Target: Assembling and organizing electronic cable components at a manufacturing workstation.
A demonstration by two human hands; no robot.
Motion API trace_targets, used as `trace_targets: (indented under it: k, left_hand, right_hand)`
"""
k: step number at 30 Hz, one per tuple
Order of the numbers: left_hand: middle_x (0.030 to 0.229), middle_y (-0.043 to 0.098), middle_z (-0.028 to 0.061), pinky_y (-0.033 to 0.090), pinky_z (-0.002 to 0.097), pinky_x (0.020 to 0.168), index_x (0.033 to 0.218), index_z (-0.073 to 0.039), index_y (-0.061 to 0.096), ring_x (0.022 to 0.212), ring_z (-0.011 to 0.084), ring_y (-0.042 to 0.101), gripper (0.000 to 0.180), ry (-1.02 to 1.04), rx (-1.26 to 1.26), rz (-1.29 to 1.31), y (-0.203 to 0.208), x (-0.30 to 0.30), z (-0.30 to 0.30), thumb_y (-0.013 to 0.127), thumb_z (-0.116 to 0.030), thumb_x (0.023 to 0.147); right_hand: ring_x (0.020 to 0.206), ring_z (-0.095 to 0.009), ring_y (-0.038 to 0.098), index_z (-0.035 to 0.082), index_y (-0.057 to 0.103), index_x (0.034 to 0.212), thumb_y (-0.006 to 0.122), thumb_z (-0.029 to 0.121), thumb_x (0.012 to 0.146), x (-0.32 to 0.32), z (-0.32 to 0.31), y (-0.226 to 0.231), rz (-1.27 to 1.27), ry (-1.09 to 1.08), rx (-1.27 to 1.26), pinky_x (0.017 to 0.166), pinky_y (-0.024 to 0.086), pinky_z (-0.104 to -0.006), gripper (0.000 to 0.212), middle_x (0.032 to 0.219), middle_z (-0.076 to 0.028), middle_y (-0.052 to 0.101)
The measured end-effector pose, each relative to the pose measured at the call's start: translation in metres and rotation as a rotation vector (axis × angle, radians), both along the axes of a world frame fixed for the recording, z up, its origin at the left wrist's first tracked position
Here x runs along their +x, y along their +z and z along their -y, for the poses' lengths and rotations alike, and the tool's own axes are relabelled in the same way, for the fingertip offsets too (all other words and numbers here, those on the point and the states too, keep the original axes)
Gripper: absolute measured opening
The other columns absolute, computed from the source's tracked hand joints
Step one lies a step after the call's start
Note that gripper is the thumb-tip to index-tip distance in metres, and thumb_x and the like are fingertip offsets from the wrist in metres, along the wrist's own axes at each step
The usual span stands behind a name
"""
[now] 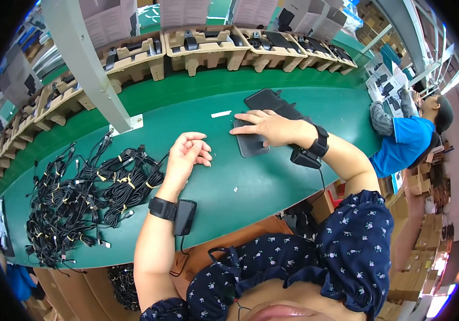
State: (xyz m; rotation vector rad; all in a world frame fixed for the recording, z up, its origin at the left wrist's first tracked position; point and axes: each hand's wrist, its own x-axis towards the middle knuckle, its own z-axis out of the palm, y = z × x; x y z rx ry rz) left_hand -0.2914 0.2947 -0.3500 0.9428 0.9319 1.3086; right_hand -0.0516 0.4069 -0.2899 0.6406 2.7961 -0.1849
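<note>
My right hand (275, 130) lies palm down with fingers spread on a flat black rectangular piece (253, 145) on the green table. Just beyond it rests a second black piece (270, 101), longer and with small tabs along its edge, partly hidden behind the hand. My left hand (186, 152) hovers over the table, its fingers loosely bent and nothing between them. To its left spreads a big heap of black cables (90, 198), many bundled with yellowish ties. A small white strip (221, 114) lies between the hands, farther off.
A curved green conveyor (186, 80) runs along the far side, carrying brown moulded trays (207, 53) with black parts. A grey metal post (93, 80) stands on the table behind the cables. At the right, a person in a blue shirt (408, 144) works beside white boxes (392, 85).
</note>
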Motion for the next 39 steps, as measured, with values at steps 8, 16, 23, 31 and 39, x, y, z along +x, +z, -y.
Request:
trace_targets:
  k: [8,16,23,31,39]
  left_hand:
    - [0.083,0.059,0.0098,0.052,0.0247,0.057,0.106,0.002,0.049,0.067,0.0133,0.058,0.016,-0.033,0.040,-0.031,-0.007,0.000,0.001,0.045,-0.004,0.091]
    - [0.082,0.058,0.0090,0.051,0.0242,0.058,0.105,0.001,0.049,0.068,0.0133,0.058,0.016,-0.070,0.048,-0.006,-0.004,-0.001,-0.003,0.046,-0.007,0.092]
    - [0.083,0.058,0.0097,0.051,0.0249,0.059,0.104,0.001,0.049,0.069,0.0144,0.059,0.015,-0.059,0.031,0.021,-0.010,-0.007,-0.002,0.045,-0.006,0.092]
    - [0.083,0.058,0.0094,0.051,0.0255,0.060,0.103,0.000,0.050,0.070,0.0142,0.058,0.014,-0.056,0.032,0.037,-0.009,-0.008,-0.001,0.045,-0.008,0.093]
    - [0.080,0.058,0.0091,0.051,0.0254,0.057,0.103,0.001,0.050,0.067,0.0140,0.058,0.013,-0.047,0.038,0.011,-0.014,-0.008,-0.002,0.044,-0.004,0.092]
  right_hand:
    - [0.100,-0.022,0.048,0.016,0.057,0.098,0.080,0.030,0.052,-0.026,-0.012,0.015,0.110,0.099,0.355,0.075,0.039,-0.0332,0.053,0.104,-0.001,0.052]
    - [0.072,-0.024,0.059,0.006,0.054,0.097,0.068,0.023,0.077,-0.042,-0.121,0.042,-0.829,-0.390,0.042,0.060,0.047,-0.0372,0.030,0.075,-0.012,0.060]
    - [0.073,-0.014,0.061,-0.005,0.048,0.110,0.055,0.014,0.089,-0.085,-0.194,0.056,-1.432,-0.792,-0.349,0.056,0.055,-0.0249,0.030,0.089,-0.008,0.062]
    - [0.093,-0.038,0.056,0.006,0.057,0.109,0.064,0.044,0.076,-0.084,-0.230,0.030,-0.695,-0.803,0.535,0.082,0.046,-0.0416,0.050,0.096,-0.019,0.060]
    - [0.059,-0.033,0.057,0.009,0.052,0.071,0.054,0.041,0.086,-0.059,-0.158,0.012,-0.944,-0.657,0.907,0.051,0.043,-0.0413,0.036,0.061,-0.012,0.056]
